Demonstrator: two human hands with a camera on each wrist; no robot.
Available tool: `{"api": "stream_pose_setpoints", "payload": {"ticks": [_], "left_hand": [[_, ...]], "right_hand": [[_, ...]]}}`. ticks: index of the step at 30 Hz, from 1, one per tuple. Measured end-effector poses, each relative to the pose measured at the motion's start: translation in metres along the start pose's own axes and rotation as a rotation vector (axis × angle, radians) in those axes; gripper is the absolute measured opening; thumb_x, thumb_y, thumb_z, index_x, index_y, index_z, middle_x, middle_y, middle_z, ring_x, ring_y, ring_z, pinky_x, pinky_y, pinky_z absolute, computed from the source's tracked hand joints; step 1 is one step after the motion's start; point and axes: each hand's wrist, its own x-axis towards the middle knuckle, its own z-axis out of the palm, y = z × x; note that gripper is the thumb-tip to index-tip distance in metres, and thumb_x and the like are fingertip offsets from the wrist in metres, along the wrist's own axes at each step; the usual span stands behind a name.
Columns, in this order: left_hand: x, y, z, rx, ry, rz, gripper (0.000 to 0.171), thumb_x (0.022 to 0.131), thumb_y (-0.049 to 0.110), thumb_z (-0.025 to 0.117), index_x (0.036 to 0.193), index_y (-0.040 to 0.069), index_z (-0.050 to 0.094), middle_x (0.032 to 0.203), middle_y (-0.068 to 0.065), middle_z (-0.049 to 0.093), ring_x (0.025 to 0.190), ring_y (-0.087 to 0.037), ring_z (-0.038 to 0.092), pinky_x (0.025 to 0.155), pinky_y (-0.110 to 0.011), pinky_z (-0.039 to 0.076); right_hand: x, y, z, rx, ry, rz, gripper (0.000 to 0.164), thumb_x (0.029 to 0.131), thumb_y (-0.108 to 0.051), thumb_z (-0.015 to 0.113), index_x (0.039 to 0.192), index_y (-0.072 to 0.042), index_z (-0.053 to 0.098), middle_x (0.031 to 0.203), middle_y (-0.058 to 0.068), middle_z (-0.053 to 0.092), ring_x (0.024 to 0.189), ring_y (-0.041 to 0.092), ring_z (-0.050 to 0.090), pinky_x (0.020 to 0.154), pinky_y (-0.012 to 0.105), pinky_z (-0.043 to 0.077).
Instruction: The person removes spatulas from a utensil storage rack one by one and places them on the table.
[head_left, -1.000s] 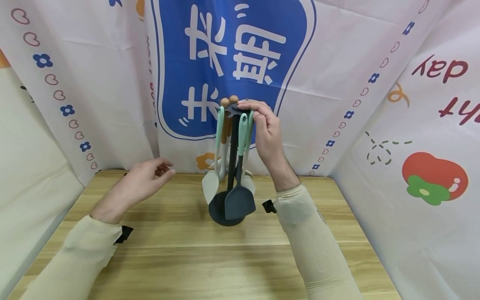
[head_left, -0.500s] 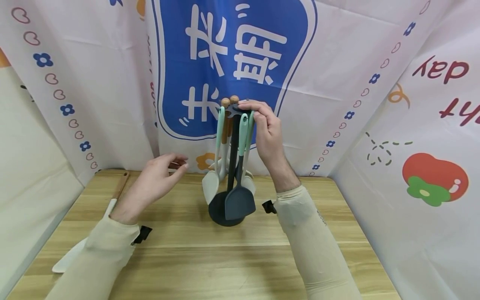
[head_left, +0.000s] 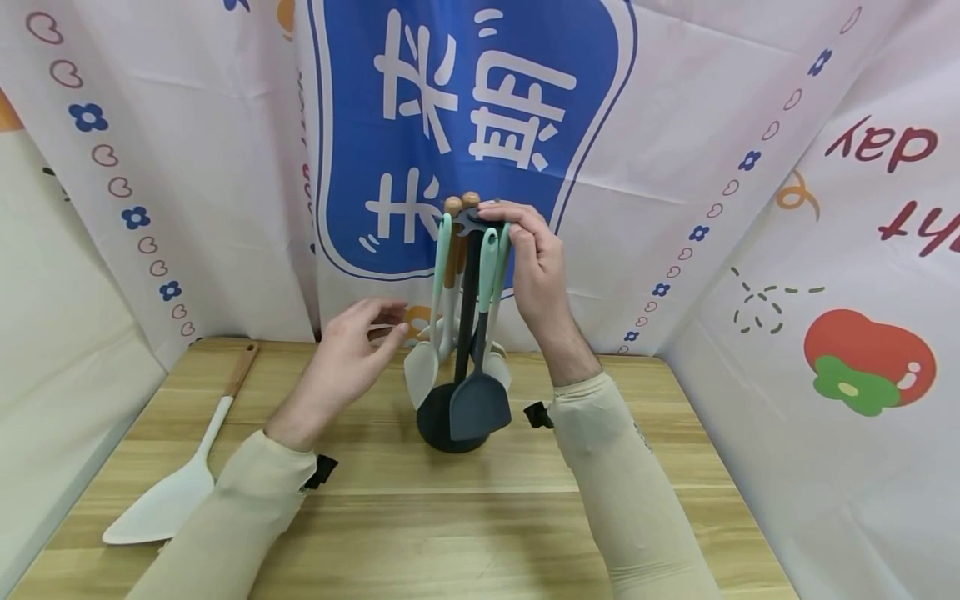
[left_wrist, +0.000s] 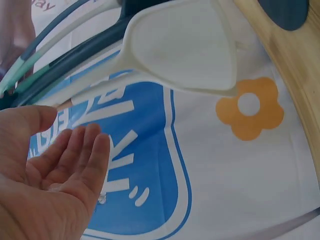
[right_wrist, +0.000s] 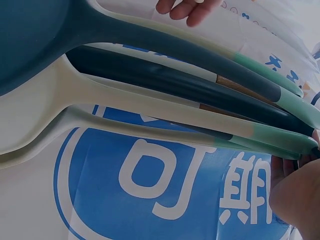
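Note:
A black utensil stand with a round base is upright at the back of the table. Around its pole hang several kitchen utensils, among them a dark turner and a pale spatula with mint handles, and wooden-handled ones behind. My right hand grips the stand's top, its fingers over the hook ring beside a mint handle. My left hand is left of the utensils, fingers loosely bent and nothing in them. In the left wrist view a pale utensil head is beyond that hand.
A white turner with a wooden handle lies on the left of the wooden table, close to my left sleeve. Printed cloth hangs behind the table and at both sides.
My left hand has moved right towards the stand, and the white turner, earlier hidden behind my left arm, now shows on the table. My right hand stays at the stand's top.

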Motion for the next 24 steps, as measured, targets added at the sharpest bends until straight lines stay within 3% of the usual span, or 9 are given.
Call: {"api": "stream_pose_setpoints", "payload": {"ticks": [12,24], "left_hand": [[0.007,0.001,0.031,0.109,0.083,0.163,0.038,0.115,0.012,0.075,0.151,0.001,0.07,0.141,-0.018,0.077,0.129,-0.036,0.078,0.105,-0.054,0.07],[0.012,0.005,0.045,0.051,0.061,0.118,0.032,0.116,0.009,0.073,0.147,0.002,0.071,0.138,-0.017,0.076,0.129,-0.036,0.08,0.106,-0.053,0.07]], "right_hand": [[0.001,0.0,0.0,0.0,0.002,-0.006,0.047,0.119,-0.012,0.038,0.134,0.01,0.077,0.147,0.029,0.075,0.151,0.035,0.065,0.134,0.039,0.047],[0.0,0.0,0.0,0.002,0.001,-0.003,0.047,0.12,-0.012,0.038,0.134,0.011,0.077,0.147,0.029,0.075,0.151,0.035,0.065,0.134,0.04,0.048]]}}
